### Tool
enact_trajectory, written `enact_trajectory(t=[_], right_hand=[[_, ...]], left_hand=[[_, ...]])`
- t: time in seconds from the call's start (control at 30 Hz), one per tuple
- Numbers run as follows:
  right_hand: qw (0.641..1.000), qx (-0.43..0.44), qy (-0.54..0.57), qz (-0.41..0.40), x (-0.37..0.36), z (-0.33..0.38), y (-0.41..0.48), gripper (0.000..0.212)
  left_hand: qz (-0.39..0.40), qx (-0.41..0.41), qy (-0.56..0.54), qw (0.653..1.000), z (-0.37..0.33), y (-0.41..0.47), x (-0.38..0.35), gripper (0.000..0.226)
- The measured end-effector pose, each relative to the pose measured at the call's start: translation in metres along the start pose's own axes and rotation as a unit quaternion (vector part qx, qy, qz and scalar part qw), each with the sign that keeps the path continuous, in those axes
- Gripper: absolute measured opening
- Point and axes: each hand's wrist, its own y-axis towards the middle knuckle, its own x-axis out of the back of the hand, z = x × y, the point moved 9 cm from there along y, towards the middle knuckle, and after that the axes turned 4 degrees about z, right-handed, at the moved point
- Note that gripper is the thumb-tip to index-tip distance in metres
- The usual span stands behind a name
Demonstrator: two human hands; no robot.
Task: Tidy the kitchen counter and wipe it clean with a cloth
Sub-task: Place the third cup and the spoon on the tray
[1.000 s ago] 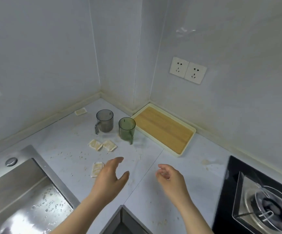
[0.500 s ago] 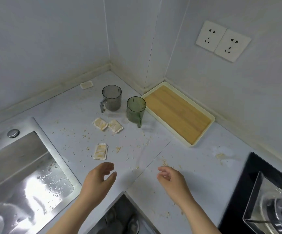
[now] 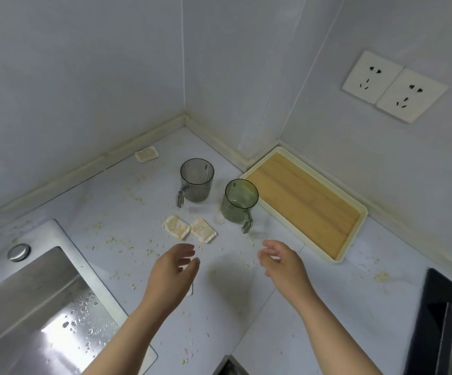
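Observation:
The grey counter [image 3: 116, 212] is strewn with crumbs. Two small cream packets [image 3: 176, 226] [image 3: 203, 229] lie side by side in its middle; another packet [image 3: 146, 154] lies by the back wall. A grey cup [image 3: 196, 181] and a green cup [image 3: 239, 201] stand upright behind the pair. My left hand [image 3: 172, 274] hovers just in front of the packets, fingers loosely curved, holding nothing; it covers a third packet, only a sliver showing. My right hand [image 3: 284, 263] hovers open in front of the green cup. No cloth is in view.
A cream tray with a wooden bottom [image 3: 350, 249] sits against the right wall. A steel sink [image 3: 30, 299] with water drops is at the left. A black stove [image 3: 449, 320] is at the lower right. Two wall sockets [image 3: 393, 86] are above the tray.
Both hands have moved forward toward the packets and cups; the left hand now covers the nearest packet. The view has drawn closer to the corner.

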Motion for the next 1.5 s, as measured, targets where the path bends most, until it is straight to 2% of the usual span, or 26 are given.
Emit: enact_trajectory(t=[0.2, 0.33, 0.43, 0.53, 0.63, 0.77, 1.17, 1.37, 1.5], right_hand=[[1.0, -0.014, -0.005, 0.006, -0.009, 0.019, 0.053, 0.05], [0.999, -0.041, -0.002, 0.015, -0.013, 0.016, 0.081, 0.058], [0.998, -0.053, -0.023, 0.03, -0.019, 0.011, 0.094, 0.048], [0.998, -0.042, -0.033, 0.037, -0.024, 0.011, 0.101, 0.026], [0.999, -0.032, -0.02, 0.033, -0.028, 0.013, 0.104, 0.015], [0.999, -0.027, -0.016, 0.024, -0.03, 0.018, 0.105, 0.026], [0.997, -0.028, 0.05, 0.049, -0.027, 0.025, 0.099, 0.027], [0.994, -0.005, 0.109, 0.02, 0.0, 0.029, 0.082, 0.02], [0.989, 0.012, 0.144, -0.029, 0.034, 0.025, 0.068, 0.018]], left_hand=[[-0.061, -0.002, 0.014, 0.998, -0.021, 0.044, 0.026, 0.037], [-0.072, 0.024, 0.018, 0.997, -0.022, 0.068, 0.031, 0.049], [-0.081, 0.034, 0.012, 0.996, -0.024, 0.087, 0.034, 0.06], [-0.072, 0.049, 0.017, 0.996, -0.026, 0.104, 0.03, 0.065], [-0.064, 0.061, 0.029, 0.996, -0.026, 0.117, 0.026, 0.06], [-0.084, 0.067, 0.036, 0.994, -0.025, 0.126, 0.031, 0.048], [-0.074, 0.052, 0.005, 0.996, -0.027, 0.142, 0.029, 0.023], [-0.079, 0.016, -0.034, 0.996, -0.051, 0.124, 0.021, 0.02], [-0.053, -0.012, -0.075, 0.996, -0.078, 0.115, 0.002, 0.019]])
